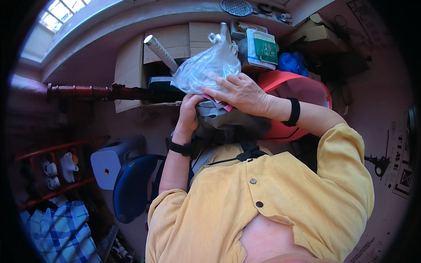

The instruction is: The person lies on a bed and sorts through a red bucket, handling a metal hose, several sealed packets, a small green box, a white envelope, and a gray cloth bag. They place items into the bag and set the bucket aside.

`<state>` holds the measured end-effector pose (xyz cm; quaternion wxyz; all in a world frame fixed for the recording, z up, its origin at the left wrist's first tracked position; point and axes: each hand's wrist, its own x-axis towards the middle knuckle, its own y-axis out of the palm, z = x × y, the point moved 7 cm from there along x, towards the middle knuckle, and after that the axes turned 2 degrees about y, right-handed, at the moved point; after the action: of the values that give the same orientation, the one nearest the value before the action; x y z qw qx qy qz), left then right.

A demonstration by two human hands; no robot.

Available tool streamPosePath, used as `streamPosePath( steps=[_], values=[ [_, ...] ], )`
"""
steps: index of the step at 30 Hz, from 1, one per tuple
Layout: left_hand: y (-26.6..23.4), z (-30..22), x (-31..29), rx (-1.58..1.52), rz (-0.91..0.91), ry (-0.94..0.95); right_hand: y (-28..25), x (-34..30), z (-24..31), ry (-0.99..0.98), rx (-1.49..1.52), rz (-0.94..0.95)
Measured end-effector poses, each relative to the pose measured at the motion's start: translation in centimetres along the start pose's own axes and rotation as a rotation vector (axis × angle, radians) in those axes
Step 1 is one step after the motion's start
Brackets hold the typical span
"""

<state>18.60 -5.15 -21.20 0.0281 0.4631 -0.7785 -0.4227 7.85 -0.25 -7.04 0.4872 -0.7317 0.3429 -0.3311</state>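
A clear, crumpled plastic bag (206,65) with a knotted-looking top stands in front of my hands. My right hand (245,94) lies across its lower right side, fingers curved over the plastic; the thumb is hard to make out. Just below it, the folded rim of a grey cloth or bag (215,111) shows, with a small pink piece (212,101) at its edge. My left hand (189,113) is closed at the left side of that grey rim, its fingertips hidden. Both wrists wear black bands.
Behind the bag stands an open cardboard box (131,61) with a white-wrapped rod (161,52) leaning up. A red bin (322,94) is at right, near a green packet (265,48). At left are a dark red pole (83,92), a grey stool (105,166) and a blue seat (133,188).
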Motion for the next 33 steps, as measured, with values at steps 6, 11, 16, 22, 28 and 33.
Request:
streamPosePath(
  steps=[6,11,16,22,28,33],
  values=[
    [1.5,0.7,-1.4,-0.307,0.154,-0.08,0.0,-0.7,1.0,-0.122,0.047,-0.029],
    [-1.1,1.8,0.2,-0.261,-0.062,-0.104,-0.1,0.1,1.6,-0.206,0.222,0.084],
    [-3.9,0.5,-0.8,-0.366,-0.037,-0.014,-1.4,0.9,-4.0,-0.069,0.593,0.008],
    [-5.6,0.8,-2.3,-0.35,-0.154,-0.009,11.0,2.0,-11.1,0.163,-0.022,0.547],
    [-6.3,1.1,-2.7,-0.312,-0.166,0.054,18.7,1.8,-11.1,-0.067,-0.201,0.493],
    [-6.2,1.1,-3.8,-0.357,-0.172,0.106,19.9,1.6,-11.4,-0.097,-0.105,0.498]
  ],
)
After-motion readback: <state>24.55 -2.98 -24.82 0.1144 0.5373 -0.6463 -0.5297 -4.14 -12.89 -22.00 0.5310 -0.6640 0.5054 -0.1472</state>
